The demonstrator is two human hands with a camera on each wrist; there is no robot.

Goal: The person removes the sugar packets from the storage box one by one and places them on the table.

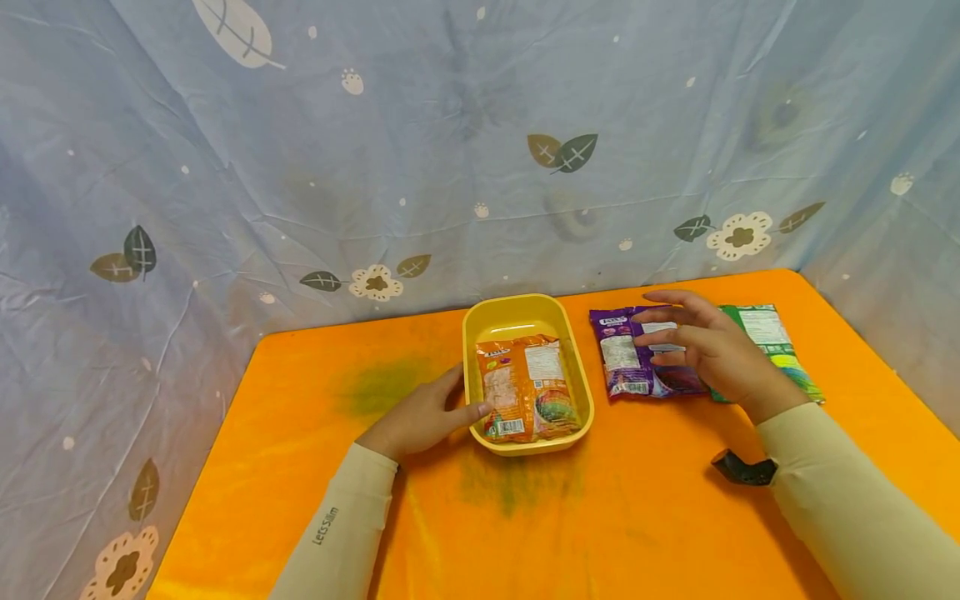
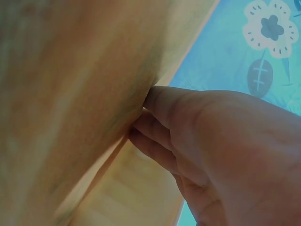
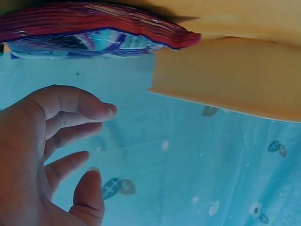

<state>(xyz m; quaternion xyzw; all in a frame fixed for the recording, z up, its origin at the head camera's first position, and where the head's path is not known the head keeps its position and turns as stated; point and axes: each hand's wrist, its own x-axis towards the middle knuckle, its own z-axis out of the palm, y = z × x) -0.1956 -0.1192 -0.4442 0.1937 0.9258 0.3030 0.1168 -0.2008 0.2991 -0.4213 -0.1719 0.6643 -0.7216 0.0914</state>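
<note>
A yellow plastic tray (image 1: 527, 307) stands on the orange table, with an orange snack packet (image 1: 517, 392) lying flat inside it. My left hand (image 1: 427, 417) grips the tray's left side, thumb over the rim and fingers along the outer wall. In the left wrist view, the fingers of that hand (image 2: 225, 136) meet the tray close to the table surface. To the tray's right lies a purple packet (image 1: 620, 354). Over its right part hovers my right hand (image 1: 716, 350), fingers spread and slightly bent, holding nothing. The right wrist view shows a gap between this hand (image 3: 56, 155) and the purple packet (image 3: 94, 40).
A green packet (image 1: 768, 333) lies right of the purple one, partly hidden behind my right hand. A dark curved object (image 1: 742, 468) shows beside the right sleeve. A patterned blue curtain (image 1: 465, 167) rises along the back and sides of the orange table (image 1: 322, 367).
</note>
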